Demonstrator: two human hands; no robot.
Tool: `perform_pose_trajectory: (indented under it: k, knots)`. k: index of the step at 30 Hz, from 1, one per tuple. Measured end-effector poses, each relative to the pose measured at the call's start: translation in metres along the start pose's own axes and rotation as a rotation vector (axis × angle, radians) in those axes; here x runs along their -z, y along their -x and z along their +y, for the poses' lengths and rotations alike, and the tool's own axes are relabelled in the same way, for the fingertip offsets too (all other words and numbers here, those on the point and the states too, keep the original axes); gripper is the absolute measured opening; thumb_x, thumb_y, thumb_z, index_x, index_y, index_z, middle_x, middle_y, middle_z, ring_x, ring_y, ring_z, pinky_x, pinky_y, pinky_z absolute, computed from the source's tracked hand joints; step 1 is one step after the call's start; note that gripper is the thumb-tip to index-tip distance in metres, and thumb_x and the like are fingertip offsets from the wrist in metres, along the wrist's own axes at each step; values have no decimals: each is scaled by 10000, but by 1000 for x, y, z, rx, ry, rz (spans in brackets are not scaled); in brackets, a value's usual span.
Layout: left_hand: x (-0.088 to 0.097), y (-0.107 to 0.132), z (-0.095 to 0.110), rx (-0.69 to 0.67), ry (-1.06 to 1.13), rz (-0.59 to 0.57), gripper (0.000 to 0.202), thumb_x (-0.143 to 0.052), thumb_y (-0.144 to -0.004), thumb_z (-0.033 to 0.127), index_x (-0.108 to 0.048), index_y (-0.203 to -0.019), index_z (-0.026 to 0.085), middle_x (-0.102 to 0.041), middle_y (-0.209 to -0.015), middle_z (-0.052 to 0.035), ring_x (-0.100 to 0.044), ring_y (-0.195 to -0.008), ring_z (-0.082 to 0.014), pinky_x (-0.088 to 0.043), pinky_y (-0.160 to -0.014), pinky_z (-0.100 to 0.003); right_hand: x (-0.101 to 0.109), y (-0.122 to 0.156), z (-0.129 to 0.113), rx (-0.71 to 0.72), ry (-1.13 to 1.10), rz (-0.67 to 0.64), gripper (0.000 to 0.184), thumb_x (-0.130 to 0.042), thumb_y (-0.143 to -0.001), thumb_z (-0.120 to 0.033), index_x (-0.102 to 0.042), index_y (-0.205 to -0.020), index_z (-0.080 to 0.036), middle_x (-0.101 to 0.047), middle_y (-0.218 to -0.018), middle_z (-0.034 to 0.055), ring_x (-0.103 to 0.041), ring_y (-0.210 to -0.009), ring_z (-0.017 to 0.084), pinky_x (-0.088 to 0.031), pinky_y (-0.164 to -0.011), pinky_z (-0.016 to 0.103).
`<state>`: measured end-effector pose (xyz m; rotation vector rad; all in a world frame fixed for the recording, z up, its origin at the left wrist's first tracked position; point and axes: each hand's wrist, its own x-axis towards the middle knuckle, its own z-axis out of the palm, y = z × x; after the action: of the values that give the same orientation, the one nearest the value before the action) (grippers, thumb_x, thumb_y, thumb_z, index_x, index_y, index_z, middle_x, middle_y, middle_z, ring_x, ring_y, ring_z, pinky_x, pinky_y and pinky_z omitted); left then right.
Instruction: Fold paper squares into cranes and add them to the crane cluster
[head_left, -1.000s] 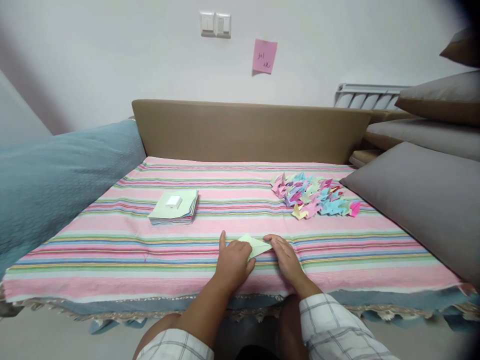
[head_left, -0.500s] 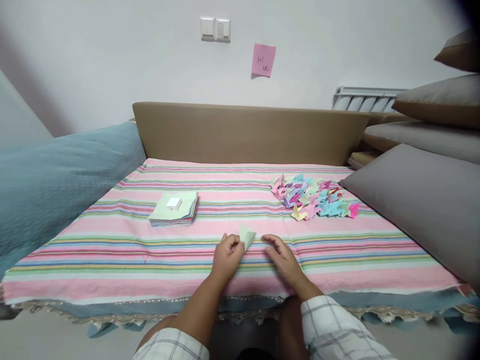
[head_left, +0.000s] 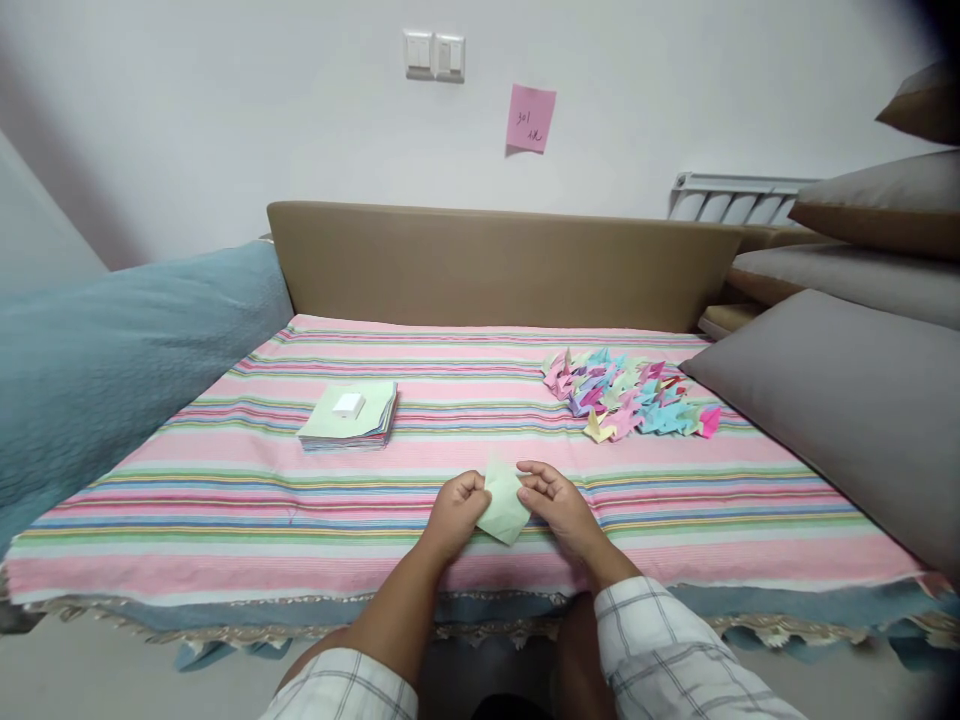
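A pale green piece of folded paper is held up between my hands above the striped cloth. My left hand pinches its left edge between thumb and fingers. On the other side, my right hand grips the right edge, thumb in front and fingers curled behind. Creases run across the paper, and a corner points down toward me. Its upper tip is slightly blurred.
A stack of square paper with a small white block on top lies at left. Several colourful folded paper figures cluster at right. Grey cushions border the right side, a blue-covered armrest the left. Striped cloth covers the seat.
My right hand has moved left and taken hold of the green paper's right edge. The paper now shows a wider, more spread-out face than before. My left hand keeps its pinch.
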<state>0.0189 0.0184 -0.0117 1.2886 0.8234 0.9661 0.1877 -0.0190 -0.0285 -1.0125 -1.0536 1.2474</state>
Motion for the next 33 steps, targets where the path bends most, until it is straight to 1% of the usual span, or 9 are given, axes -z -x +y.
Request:
perform_pose_trajectory:
  k: [4, 7, 10, 12, 15, 19, 25, 28, 33]
  knots:
    - [1, 0, -1, 14, 5, -49, 227, -587, -675, 328, -435, -618, 169, -405, -540, 73, -365, -497, -65, -285, -508, -194, -1, -2, 3, -3, 50, 33, 344, -726, -653, -354, -589, -922, -189, -592, -718, -17, -563, -653, 121, -440, -633, 253]
    - [-1, 1, -1, 8, 81, -96, 285, -640, -682, 378, -459, -775, 178, -516, -642, 56, -464, -559, -79, -357, -559, -198, -6, -5, 7, 32, 55, 121, 325, -727, -638, -369, -574, -860, -188, -574, -699, -27, -547, -628, 113, -425, -601, 238]
    - [-2, 1, -1, 19, 100, -95, 400, -696, -644, 387, -425, -865, 194, -595, -774, 23, -532, -602, -94, -412, -590, -217, -9, -5, 8, 38, 55, 121, 385, -715, -640, -393, -543, -926, -201, -572, -680, -33, -546, -603, 119, -425, -585, 245]
    - [-2, 0, -1, 34, 80, -75, 403, -690, -644, 394, -421, -870, 195, -594, -761, 24, -530, -567, -91, -412, -558, -212, -9, -5, 6, 19, 60, 58, 465, -707, -645, -399, -513, -1023, -210, -580, -680, -33, -558, -607, 131, -435, -590, 256]
    - [0, 0, 0, 54, -1, -125, 331, -664, -660, 346, -459, -864, 185, -573, -717, 37, -516, -552, -83, -400, -539, -200, -9, -7, -1, 15, 59, -28, 551, -708, -645, -382, -477, -1120, -225, -612, -765, -9, -587, -697, 149, -456, -638, 269]
    - [4, 0, 3, 56, -156, -188, 267, -637, -658, 263, -530, -887, 178, -604, -795, 15, -543, -631, -96, -414, -581, -205, -6, -10, -5, 38, 111, 4, 487, -723, -620, -372, -526, -1041, -227, -602, -763, -14, -568, -675, 135, -443, -601, 243]
    - [10, -6, 2, 58, -113, -75, 465, -625, -654, 251, -478, -1090, 179, -623, -902, -20, -579, -655, -110, -439, -587, -222, -3, -12, 6, -7, 228, 179, 343, -715, -625, -398, -537, -846, -205, -403, -475, -104, -431, -428, 89, -326, -438, 198]
    - [15, -9, 1, 28, -177, -42, 565, -615, -663, 220, -416, -1189, 166, -642, -849, -25, -596, -651, -123, -445, -590, -231, -3, -13, 7, -7, 312, 184, 317, -679, -650, -396, -510, -845, -211, -514, -553, -68, -478, -444, 105, -366, -455, 220]
    - [24, -10, 1, -107, -582, 98, 592, -564, -714, 167, -383, -1276, 219, -669, -940, -41, -634, -834, -180, -466, -733, -299, -7, -14, 2, 138, 614, 166, 204, -590, -689, -316, -559, -858, -206, -632, -761, 5, -589, -666, 165, -445, -604, 269]
